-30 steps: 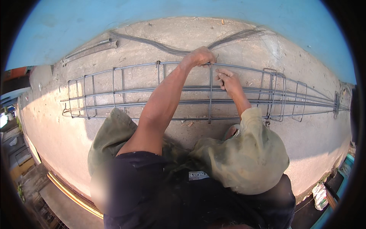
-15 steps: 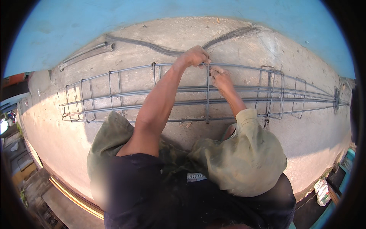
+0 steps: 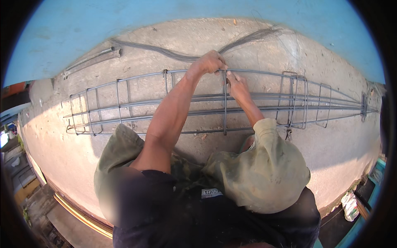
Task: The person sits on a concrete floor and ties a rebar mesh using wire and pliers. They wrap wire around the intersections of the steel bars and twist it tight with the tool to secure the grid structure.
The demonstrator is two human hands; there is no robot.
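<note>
A long cage of steel reinforcing bars lies across the concrete in front of me, with square bar loops set along it. My left hand is closed at the far bar, right where a loop meets it. Just below and to the right, my right hand pinches at the same joint, its thumb and finger against the loop's upper corner. Whatever is between the fingers of either hand is too small to make out. Beyond my left hand lies a bundle of thin tie wire, partly hidden behind that hand.
Two metal lengths lie on the concrete at the far left. Several loops stand close together on the cage's right part. A blue surface borders the far side. A white bag sits at the lower right.
My right hand has shifted slightly, its fingers now higher and closer to the far bar. The left hand stays at the joint, and the cage has hardly moved.
</note>
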